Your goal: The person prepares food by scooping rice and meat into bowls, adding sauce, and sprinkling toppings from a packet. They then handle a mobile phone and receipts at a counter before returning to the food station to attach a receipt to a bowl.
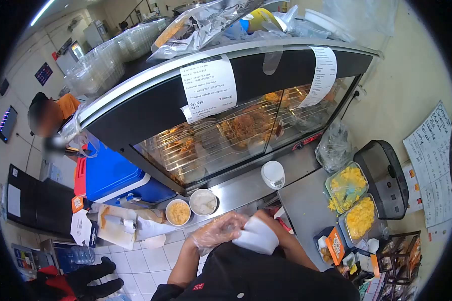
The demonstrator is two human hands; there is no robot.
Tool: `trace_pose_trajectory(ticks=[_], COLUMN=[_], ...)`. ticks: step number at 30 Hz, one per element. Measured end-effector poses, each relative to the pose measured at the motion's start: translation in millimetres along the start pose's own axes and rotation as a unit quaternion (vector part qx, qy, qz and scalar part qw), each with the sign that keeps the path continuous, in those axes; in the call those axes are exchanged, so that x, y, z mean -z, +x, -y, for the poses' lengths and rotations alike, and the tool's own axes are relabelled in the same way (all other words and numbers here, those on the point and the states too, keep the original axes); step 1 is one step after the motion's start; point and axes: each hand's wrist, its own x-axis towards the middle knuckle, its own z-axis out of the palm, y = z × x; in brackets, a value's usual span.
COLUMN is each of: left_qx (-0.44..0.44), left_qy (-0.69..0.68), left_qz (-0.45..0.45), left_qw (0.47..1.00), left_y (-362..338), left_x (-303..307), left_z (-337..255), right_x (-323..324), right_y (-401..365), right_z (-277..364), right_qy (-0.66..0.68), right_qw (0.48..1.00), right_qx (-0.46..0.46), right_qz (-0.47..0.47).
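My left hand (217,232), in a clear plastic glove, is in front of my chest with its fingers curled against the side of a white bowl (257,237). The bowl is tilted, and its inside is turned from view. Only the edge of my right hand (271,219) shows behind the bowl; its fingers are hidden. On the counter just beyond my left hand stand a tub of shredded yellow food (178,212) and a tub of white contents (203,202).
A heated glass display case (226,130) with fried food fills the middle. A small white kitchen scale (272,175) sits before it. To the right are containers of yellow food (360,219) and an open black-lidded box (381,178). A blue cooler (115,170) and another person (60,113) are left.
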Motion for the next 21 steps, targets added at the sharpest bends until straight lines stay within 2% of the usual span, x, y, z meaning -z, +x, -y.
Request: trace_pose_trajectory(ticks=[1, 2, 3, 4, 5, 6, 7, 9, 10, 11, 12, 13, 14, 15, 16, 18, 19, 20, 21], left_qx=[0.021, -0.012, -0.014, -0.032, -0.050, -0.125, -0.129, -0.111, -0.117, -0.138, -0.154, -0.155, -0.136, -0.119, -0.142, -0.195, -0.230, -0.241, -0.252], left_qy=[-0.090, -0.085, -0.086, 0.009, 0.102, 0.218, 0.215, 0.385, 0.386, 0.439, 0.491, 0.495, 0.506, 0.518, 0.482, 0.452, 0.429, 0.441, 0.451], left_qz=[0.025, 0.033, 0.034, -0.003, -0.042, -0.065, -0.070, -0.074, -0.085, -0.107, -0.126, -0.135, -0.180, -0.225, -0.252, -0.333, -0.364, -0.409, -0.452], left_qw=[0.995, 0.996, 0.996, 0.999, 0.993, 0.966, 0.966, 0.913, 0.911, 0.881, 0.848, 0.844, 0.832, 0.817, 0.827, 0.804, 0.794, 0.762, 0.727], left_y=[-5, -8, -6, 0, 6, 20, 36, 73, 96, 120, 132, 134, 135, 136, 131, 120, 114, 102, 91], left_x=[3, 8, 10, 11, 11, 14, 14, 14, 17, 21, 20, 15, 10, 8, 7, 8, 14, 14, 15], left_z=[0, 5, 5, 1, -2, 8, 18, 38, 61, 89, 103, 103, 101, 96, 88, 61, 44, 14, -20], right_x=[6, 11, 15, 45, 66, 83, 102, 140, 154, 164, 169, 171, 173, 178, 154, 127, 119, 113, 106], right_y=[-1, -2, -2, -7, -5, -4, -6, -1, 4, 8, 12, 16, 22, 37, 56, 94, 107, 118, 127], right_z=[-7, -12, -15, -37, -45, -54, -74, -115, -125, -134, -145, -163, -183, -191, -116, -11, 36, 82, 131], right_qy=[-0.048, 0.118, 0.284, 0.197, 0.175, 0.151, 0.145, 0.219, 0.214, 0.234, 0.258, 0.257, 0.101, -0.055, -0.005, -0.018, -0.039, -0.060, -0.125], right_qw=[0.996, 0.981, 0.922, 0.926, 0.906, 0.883, 0.885, 0.833, 0.840, 0.826, 0.809, 0.815, 0.821, 0.797, 0.813, 0.859, 0.876, 0.888, 0.871], right_qx=[0.058, 0.008, -0.004, -0.105, -0.141, -0.176, -0.174, -0.265, -0.258, -0.268, -0.280, -0.275, -0.205, -0.124, -0.048, 0.120, 0.176, 0.230, 0.307], right_qz=[-0.053, -0.152, -0.263, -0.304, -0.358, -0.409, -0.406, -0.434, -0.427, -0.437, -0.447, -0.440, -0.523, -0.589, -0.580, -0.498, -0.447, -0.395, -0.362])
